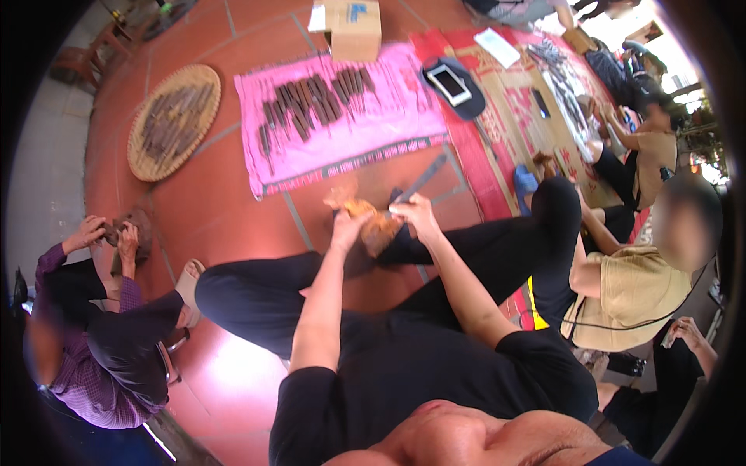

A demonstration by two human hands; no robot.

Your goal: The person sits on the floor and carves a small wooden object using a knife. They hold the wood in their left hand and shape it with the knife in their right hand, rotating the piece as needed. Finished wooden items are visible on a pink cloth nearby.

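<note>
The left hand (347, 225) closes around an orange-brown lump (365, 217) held over the red tiled floor (225, 210), between the person's knees. The right hand (414, 211) grips a long dark blade (423, 179), its lower end touching the lump. Beyond them a pink cloth (342, 147) carries rows of dark sticks (315, 105); a round woven tray (172, 120) lies near its left edge.

A floor-level craft workspace: people sit on red terracotta tiles (225, 210), with dark sticks drying on a pink woven mat (388, 128) and a round wicker tray (140, 151).
</note>
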